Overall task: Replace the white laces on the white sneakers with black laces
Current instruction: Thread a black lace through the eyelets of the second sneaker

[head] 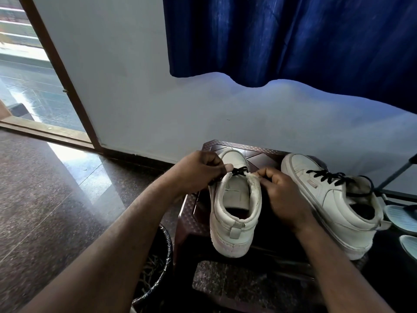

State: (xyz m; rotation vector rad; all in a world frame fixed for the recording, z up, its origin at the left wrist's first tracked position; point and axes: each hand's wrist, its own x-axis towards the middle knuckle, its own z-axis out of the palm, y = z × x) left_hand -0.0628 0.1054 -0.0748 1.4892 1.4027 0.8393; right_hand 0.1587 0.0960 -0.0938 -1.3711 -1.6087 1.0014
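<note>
At the lower left, a black mesh bin [158, 256] stands just beside the dark brown plastic stool [191, 218] that carries both shoes. Above it, the left hand [200, 170] pinches the black lace [239, 171] between thumb and forefinger, at the top eyelets of the centre sneaker [234, 222], whose heel faces the camera. The right hand [279, 195] is curled onto that sneaker's collar on the other side; whether it also pinches a lace end is hidden. Right of it, the second sneaker [327, 199] lies already laced in black, its ends loose.

This looks like the last crossing on the centre sneaker, late in the task. Next, the lace ends need drawing out evenly and snugging, with the shoe held steady.

The sneaker's heel overhangs the stool's near edge, so a hard pull could tip it off. Pale slippers [399, 218] crowd the right edge; the open floor is at the left.
</note>
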